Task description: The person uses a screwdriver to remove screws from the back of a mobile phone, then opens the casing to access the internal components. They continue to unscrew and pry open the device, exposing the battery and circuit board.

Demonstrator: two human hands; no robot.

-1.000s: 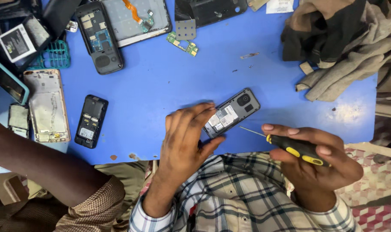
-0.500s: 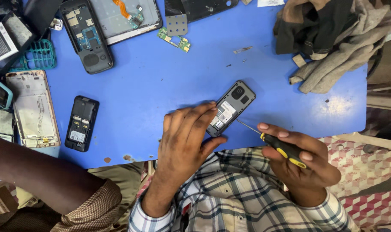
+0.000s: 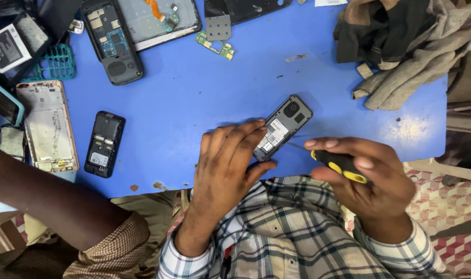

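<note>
A small dark phone lies back-up and uncovered on the blue table, tilted toward the upper right. My left hand presses down on its lower end with fingers and thumb. My right hand grips a black and yellow screwdriver. The thin shaft of the screwdriver points left to the phone's lower right edge.
Another person's forearm crosses the lower left. Opened phones, a bare frame, a green circuit board and a teal grid lie left and top. A heap of cloth is at the upper right.
My right hand has brought the screwdriver in leftward, its tip now at the phone's edge. My left hand has kept its hold on the phone.
</note>
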